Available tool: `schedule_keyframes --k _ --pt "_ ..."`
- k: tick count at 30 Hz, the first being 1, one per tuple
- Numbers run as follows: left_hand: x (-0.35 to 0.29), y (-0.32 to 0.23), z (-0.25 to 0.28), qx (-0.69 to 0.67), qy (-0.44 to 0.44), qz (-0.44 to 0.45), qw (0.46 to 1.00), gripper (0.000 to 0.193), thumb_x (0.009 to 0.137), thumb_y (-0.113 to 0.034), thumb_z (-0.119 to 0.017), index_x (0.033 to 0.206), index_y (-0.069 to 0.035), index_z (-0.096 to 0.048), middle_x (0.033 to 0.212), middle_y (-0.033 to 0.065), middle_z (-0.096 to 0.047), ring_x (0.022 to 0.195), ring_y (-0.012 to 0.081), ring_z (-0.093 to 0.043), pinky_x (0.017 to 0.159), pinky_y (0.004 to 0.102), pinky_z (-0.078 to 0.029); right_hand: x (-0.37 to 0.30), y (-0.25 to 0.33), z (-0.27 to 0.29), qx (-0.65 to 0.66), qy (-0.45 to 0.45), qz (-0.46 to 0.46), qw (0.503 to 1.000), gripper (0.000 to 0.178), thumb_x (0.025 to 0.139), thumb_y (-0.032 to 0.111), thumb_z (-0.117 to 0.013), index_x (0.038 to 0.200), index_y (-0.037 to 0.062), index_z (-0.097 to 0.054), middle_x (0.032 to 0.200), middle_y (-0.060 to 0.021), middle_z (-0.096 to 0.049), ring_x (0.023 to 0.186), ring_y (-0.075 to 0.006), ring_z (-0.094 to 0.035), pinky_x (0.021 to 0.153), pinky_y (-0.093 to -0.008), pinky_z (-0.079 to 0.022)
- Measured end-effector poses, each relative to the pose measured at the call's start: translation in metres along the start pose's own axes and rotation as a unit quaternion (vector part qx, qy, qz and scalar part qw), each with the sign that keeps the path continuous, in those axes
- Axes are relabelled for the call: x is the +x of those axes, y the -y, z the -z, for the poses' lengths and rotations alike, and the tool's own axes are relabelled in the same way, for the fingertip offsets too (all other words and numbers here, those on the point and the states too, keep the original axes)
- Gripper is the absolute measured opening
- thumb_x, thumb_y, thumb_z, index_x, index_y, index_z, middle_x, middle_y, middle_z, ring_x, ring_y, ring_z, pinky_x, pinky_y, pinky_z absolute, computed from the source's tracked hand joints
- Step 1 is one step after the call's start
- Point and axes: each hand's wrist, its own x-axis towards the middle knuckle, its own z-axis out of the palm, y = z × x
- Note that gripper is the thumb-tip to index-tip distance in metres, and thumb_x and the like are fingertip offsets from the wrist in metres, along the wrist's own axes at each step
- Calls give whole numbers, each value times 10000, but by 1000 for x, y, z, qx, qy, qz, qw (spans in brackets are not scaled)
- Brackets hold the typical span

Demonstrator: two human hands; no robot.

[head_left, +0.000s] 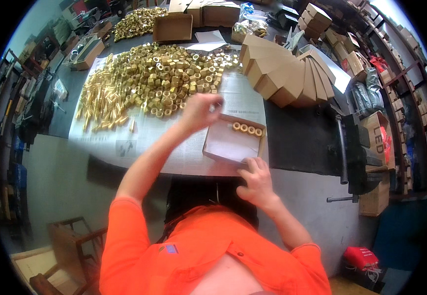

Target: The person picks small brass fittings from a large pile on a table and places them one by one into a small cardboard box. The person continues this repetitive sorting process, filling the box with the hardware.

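A small open cardboard box [210, 153] with a white lining sits on the newspaper. Inside it, several brass nuts [244, 128] stand in a row along the far wall, toward the right. My right hand [256, 183] grips the near right corner of the box with curled fingers. Over the box's far left corner is my left hand [202, 112], its fingers closed together; what they hold, if anything, is blurred. Beyond that hand spreads a large heap of brass hex nuts [159, 73]. Slim brass pins or tubes [103, 101] lie left of the heap.
Newspaper [149, 152] covers the dark bench. Folded cardboard boxes [284, 73] fan out at the right, near a vise [358, 152]. An open brown box [173, 28] and another brass heap [137, 23] stand at the back. A wooden chair [73, 250] is at lower left.
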Motion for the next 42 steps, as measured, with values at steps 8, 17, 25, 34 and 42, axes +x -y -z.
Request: schedule_keyframes --k 8,17,25,34,42 --pt "-17 79 13 322 44 109 939 199 805 -262 -660 844 -68 -681 755 144 -677 731 334 -666 639 451 -525 2 1 0 3 2 0 1000 378 524 164 -627 862 7 -687 1059 -160 -550 1020 -328 -506 907 -443 -415" --pt "-7 81 6 337 58 80 936 156 762 -191 -655 733 -38 -633 708 135 -666 680 340 -658 612 456 -518 0 0 0 0 -4 4 1000 387 525 174 -634 867 0 -684 1055 -155 -547 1022 -329 -504 908 -440 -414" --pt "-10 6 23 83 26 55 995 128 750 -131 -705 859 -64 -714 587 114 -617 507 185 -611 468 318 -440 1 0 -1 -10 -14 10 1000 357 520 185 -632 828 9 -669 1042 -158 -545 1010 -325 -505 891 -435 -412" --pt "-25 -14 -34 258 108 -70 958 62 732 -139 -624 749 -86 -651 752 105 -648 689 316 -650 586 435 -499 1 0 2 -9 -8 12 1000 345 527 201 -628 809 3 -659 1048 -176 -551 1007 -338 -510 884 -442 -418" --pt "-19 -13 -42 248 128 -77 957 50 708 -115 -624 724 -69 -638 747 121 -643 688 320 -651 587 434 -499 1 1 1 -4 -11 5 1000 352 528 196 -625 816 -3 -663 1050 -173 -561 1014 -333 -513 886 -441 -419"
